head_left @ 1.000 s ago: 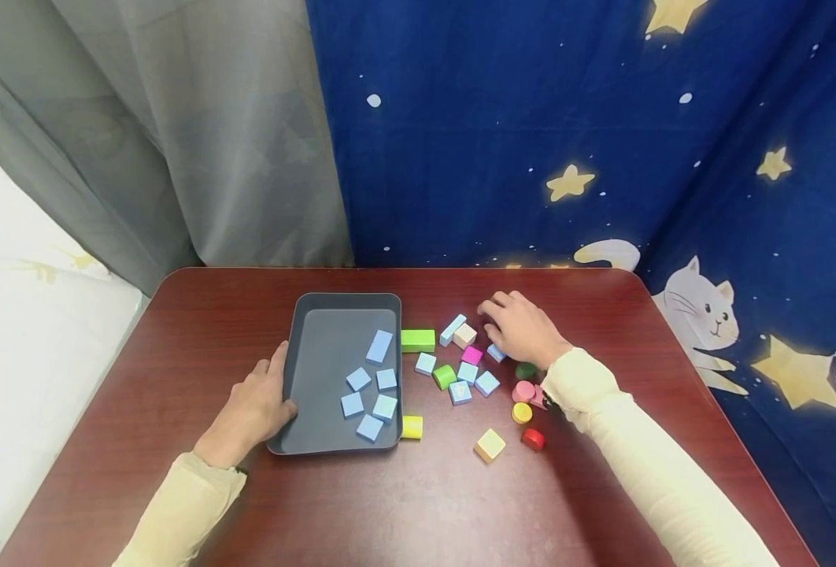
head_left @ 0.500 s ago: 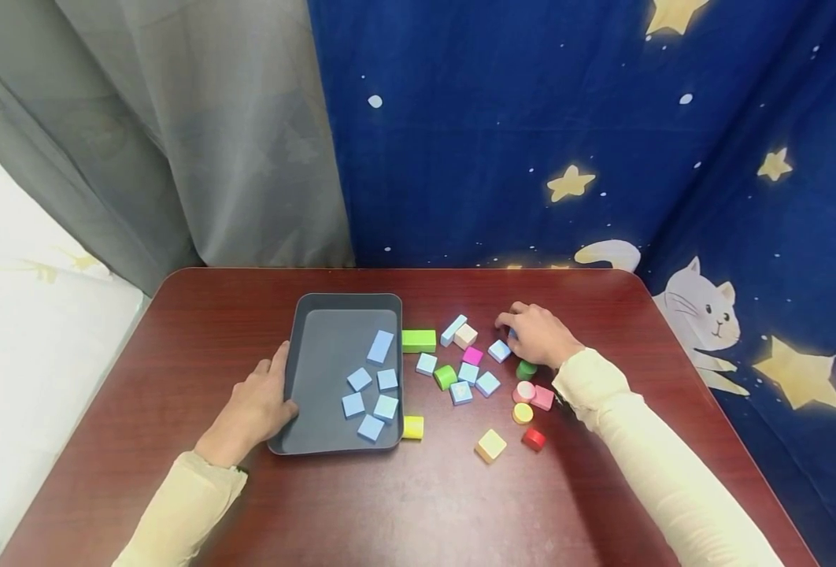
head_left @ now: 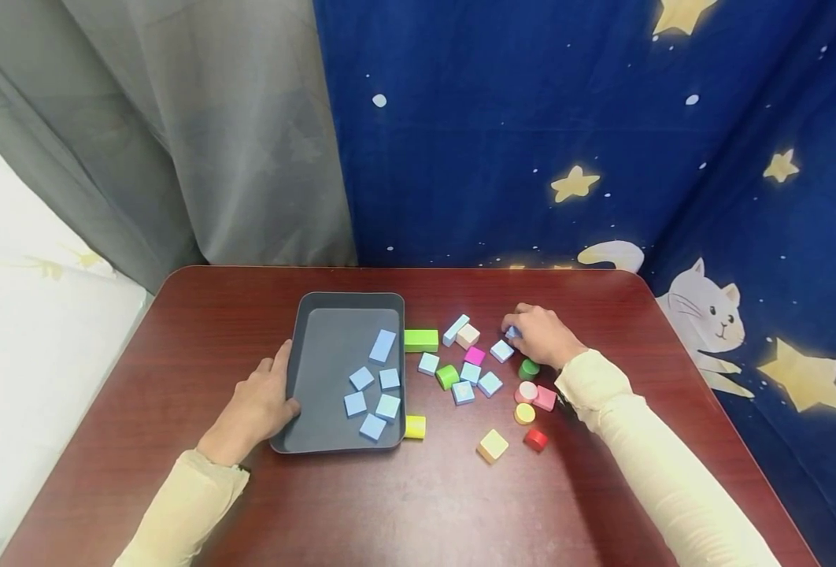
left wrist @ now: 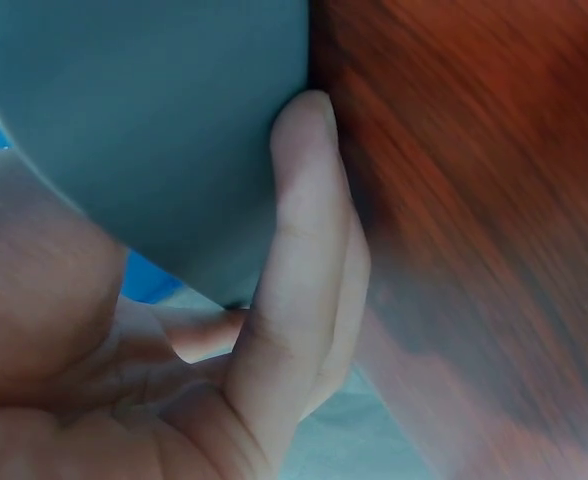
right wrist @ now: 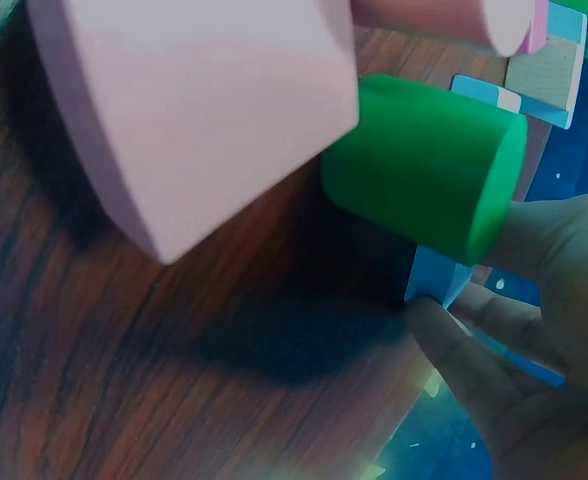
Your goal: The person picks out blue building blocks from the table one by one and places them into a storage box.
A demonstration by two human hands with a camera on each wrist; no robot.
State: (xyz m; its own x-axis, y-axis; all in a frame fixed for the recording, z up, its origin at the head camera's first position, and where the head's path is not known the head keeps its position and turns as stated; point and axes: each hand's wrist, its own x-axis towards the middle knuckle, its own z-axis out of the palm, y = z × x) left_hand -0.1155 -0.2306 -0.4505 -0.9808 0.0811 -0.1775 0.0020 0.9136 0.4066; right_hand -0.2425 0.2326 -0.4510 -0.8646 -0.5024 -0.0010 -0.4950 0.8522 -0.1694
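My left hand (head_left: 253,403) grips the left side of a dark grey tray (head_left: 315,370), thumb at the rim; the left wrist view shows fingers (left wrist: 309,220) along its outer wall. Several light blue blocks (head_left: 382,346) lie inside, toward its right side. Over on the right, my right hand (head_left: 544,337) pinches a small blue block (head_left: 512,332) between thumb and fingers, low over the table. In the right wrist view a green cylinder (right wrist: 429,165) partly hides that blue block (right wrist: 437,275). Another blue block (head_left: 501,351) lies just left of the hand.
Between tray and right hand are scattered blue blocks (head_left: 464,393), a magenta block (head_left: 475,357) and a green arch-like block (head_left: 448,377). A long green block (head_left: 421,341) and a yellow one (head_left: 415,427) border the tray. Pink, yellow and red pieces (head_left: 535,439) lie nearer, beside the right forearm.
My right hand has moved right and slightly nearer, from above one blue block to another farther right, which its fingers now pinch. The left hand and tray stay put.
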